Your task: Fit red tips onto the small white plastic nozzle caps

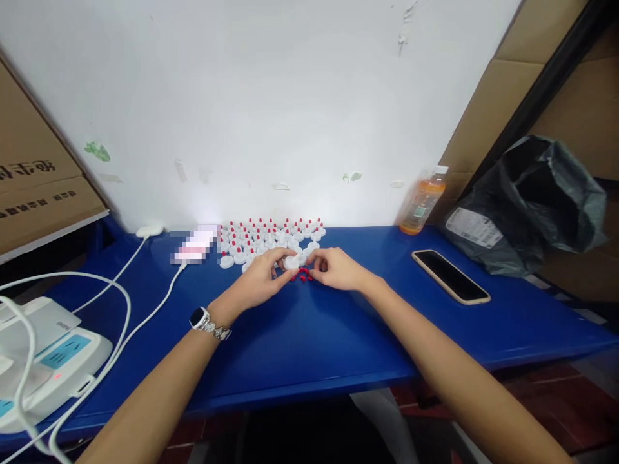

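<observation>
My left hand (pixel 260 276), with a watch on its wrist, is closed around a white round cap (pixel 291 262) between thumb and fingers. Close by on the right, my right hand (pixel 337 268) has its thumb and fingers pinched together beside white caps. Whatever it pinches is hidden or too small to name. Several small red tips (pixel 304 278) lie on the table just under and between the two hands. Behind them stand rows of white caps (pixel 240 258), many with a red tip pointing up. Some caps near my hands show no red tip.
The blue table (pixel 309 348) backs onto a white wall. To the right are a phone (pixel 451 276), an orange drink bottle (pixel 422 205) and a dark plastic bag (pixel 520 200). On the left sit a power strip (pixel 89 353), white cables and a pixelated bright object (pixel 196 246).
</observation>
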Demonstrator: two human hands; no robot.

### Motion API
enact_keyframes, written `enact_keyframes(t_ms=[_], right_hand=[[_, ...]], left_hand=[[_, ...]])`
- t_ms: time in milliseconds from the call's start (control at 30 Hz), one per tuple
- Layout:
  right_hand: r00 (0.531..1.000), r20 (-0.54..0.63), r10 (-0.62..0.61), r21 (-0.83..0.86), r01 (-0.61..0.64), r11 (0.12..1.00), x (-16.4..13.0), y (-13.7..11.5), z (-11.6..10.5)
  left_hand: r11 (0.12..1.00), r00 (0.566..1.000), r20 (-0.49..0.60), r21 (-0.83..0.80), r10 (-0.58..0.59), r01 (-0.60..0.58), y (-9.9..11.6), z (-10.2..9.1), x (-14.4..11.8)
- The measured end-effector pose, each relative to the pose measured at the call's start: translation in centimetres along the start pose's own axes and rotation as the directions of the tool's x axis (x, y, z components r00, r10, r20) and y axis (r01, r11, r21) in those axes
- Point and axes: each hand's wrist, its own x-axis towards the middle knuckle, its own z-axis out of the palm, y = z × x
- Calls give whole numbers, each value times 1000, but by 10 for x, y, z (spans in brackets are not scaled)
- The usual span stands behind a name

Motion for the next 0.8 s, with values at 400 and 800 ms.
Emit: enact_keyframes(t_ms=[400,800], right_hand=[[961,-268,-72,307,157,939,3,-11,1],[951,-290,112,53,-101,994,25,27,0]], left_hand=[[1000,1000,-13,-15,-3,2,9,5,0],[999,999,-37,38,8,-7,4,4,1]])
